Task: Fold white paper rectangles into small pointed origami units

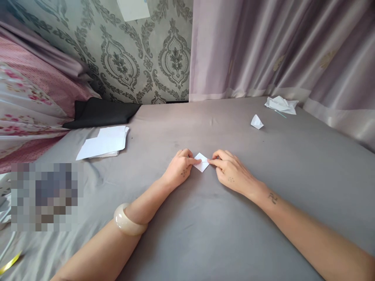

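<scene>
A small diamond of folded white paper (201,166) lies on the grey sheet between my hands, with a crease or edge running across its middle. My left hand (178,168) holds its left corner; the extended finger presses on the paper while the others are curled under. At the right corner, my right hand (233,171) is closed, with its fingertips pinching or pressing the edge. Part of each corner is hidden by the fingers. A pale bangle (129,221) is on my left forearm.
White paper sheets (104,142) are stacked at the left, before a black cloth (102,113). A folded paper piece (257,122) stands at the right. Behind it are crumpled papers (281,104) and a thin pale-green stick (280,114). Curtains (234,50) border the surface. A yellow strip (10,264) lies front left.
</scene>
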Action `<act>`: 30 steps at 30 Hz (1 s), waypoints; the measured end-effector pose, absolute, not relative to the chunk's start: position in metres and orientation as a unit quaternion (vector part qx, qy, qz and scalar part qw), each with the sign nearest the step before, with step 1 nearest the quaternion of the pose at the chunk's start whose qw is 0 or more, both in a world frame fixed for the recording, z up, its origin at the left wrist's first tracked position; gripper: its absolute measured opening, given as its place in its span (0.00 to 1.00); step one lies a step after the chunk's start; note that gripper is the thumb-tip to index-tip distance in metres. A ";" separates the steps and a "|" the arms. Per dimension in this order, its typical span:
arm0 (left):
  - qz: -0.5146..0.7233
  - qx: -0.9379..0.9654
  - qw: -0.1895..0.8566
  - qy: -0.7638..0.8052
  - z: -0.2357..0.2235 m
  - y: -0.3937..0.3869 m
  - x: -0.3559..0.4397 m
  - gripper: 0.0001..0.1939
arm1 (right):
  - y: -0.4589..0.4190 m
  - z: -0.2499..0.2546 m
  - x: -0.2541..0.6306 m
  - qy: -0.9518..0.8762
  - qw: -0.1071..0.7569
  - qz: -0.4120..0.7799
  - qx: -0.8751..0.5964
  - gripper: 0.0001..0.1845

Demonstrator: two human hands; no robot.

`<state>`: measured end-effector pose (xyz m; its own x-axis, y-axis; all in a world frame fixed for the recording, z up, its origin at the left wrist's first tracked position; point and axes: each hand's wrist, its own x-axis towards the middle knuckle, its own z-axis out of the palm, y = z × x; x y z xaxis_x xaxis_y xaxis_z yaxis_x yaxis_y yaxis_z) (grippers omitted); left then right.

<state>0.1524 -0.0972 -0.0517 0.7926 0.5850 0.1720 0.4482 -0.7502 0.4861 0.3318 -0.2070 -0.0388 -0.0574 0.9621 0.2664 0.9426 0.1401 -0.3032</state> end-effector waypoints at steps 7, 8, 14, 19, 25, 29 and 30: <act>0.185 0.852 0.299 0.389 -0.046 -0.097 0.157 0.13 | -0.202 -0.035 0.304 -0.767 0.193 0.022 -0.611 0.27; 0.191 0.834 0.308 0.416 -0.045 -0.097 0.157 0.13 | -0.201 -0.035 0.303 -0.766 0.180 0.021 -0.616 0.26; 0.192 0.787 0.357 0.465 -0.043 -0.092 0.155 0.14 | -0.200 -0.034 0.302 -0.769 0.130 -0.006 -0.626 0.23; 0.200 0.765 0.398 0.465 -0.046 -0.084 0.152 0.18 | -0.195 -0.029 0.299 -0.778 0.100 -0.039 -0.619 0.22; 0.222 0.753 0.395 0.477 -0.043 -0.087 0.154 0.17 | -0.188 -0.021 0.299 -0.805 0.056 -0.050 -0.588 0.15; 0.204 0.768 0.375 0.477 -0.039 -0.093 0.156 0.07 | -0.195 -0.023 0.306 -0.797 0.086 -0.016 -0.597 0.21; 0.202 0.775 0.366 0.474 -0.039 -0.094 0.156 0.07 | -0.197 -0.024 0.308 -0.794 0.098 -0.006 -0.600 0.22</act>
<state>0.1557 -0.0938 -0.0392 0.4696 0.8822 -0.0334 0.5866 -0.2835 0.7586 0.3080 -0.1975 -0.0240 -0.2614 0.9515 0.1625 0.9537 0.2805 -0.1083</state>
